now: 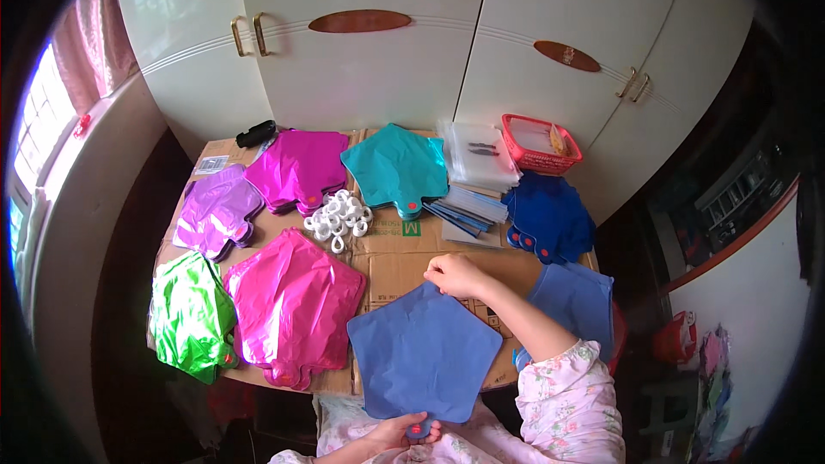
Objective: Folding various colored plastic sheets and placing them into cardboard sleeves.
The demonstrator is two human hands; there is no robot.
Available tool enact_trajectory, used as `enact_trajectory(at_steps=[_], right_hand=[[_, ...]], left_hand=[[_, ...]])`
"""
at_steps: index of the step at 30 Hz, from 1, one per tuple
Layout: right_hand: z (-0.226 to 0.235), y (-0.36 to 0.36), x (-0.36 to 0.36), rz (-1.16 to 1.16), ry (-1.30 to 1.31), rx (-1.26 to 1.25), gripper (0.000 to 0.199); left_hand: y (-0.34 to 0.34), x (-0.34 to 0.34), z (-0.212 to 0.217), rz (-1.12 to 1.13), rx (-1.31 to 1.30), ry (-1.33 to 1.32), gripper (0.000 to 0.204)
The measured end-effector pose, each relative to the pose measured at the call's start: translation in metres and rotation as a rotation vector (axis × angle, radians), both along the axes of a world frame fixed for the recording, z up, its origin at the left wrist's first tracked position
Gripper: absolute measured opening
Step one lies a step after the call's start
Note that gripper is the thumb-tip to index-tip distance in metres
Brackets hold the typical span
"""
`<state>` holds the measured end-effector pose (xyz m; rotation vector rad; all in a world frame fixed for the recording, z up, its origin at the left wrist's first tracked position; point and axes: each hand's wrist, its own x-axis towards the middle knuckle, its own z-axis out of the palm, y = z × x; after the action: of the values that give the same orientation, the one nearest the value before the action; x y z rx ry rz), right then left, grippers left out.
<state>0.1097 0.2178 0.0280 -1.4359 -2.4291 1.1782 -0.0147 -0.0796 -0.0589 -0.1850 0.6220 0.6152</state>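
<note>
A flat, uninflated blue star-shaped foil balloon [425, 352] hangs spread out over the table's near edge. My left hand [400, 434] grips its short neck at the bottom, thumb on top beside a red mark. At the top point, my right hand [455, 277] is closed in a pinch on the balloon's tip. To the right, partly behind my right forearm, lies another muted blue balloon [571, 305]. A large stack of pink foil balloons [296, 305] rests just left of the one I hold.
Around the cardboard-covered table [391, 245] lie green [191, 314], lilac [219, 206], magenta [301, 167], teal [397, 167] and dark blue balloons [554, 219]. White loops [339, 216] are heaped mid-table. Clear plastic sleeves [481, 155] and a red basket [537, 159] stand at the back, before white cabinets [361, 69].
</note>
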Motion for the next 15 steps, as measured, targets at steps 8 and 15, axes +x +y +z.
enact_trajectory(at_steps=[8, 15], right_hand=[[-0.004, 0.002, -0.007, -0.071, -0.08, 0.085, 0.018], [-0.005, 0.008, -0.005, -0.076, 0.027, -0.05, 0.015]], left_hand=[[0.004, 0.003, -0.004, -0.1, 0.044, 0.061, 0.027], [0.007, 0.008, 0.012, -0.109, 0.036, 0.145, 0.036]])
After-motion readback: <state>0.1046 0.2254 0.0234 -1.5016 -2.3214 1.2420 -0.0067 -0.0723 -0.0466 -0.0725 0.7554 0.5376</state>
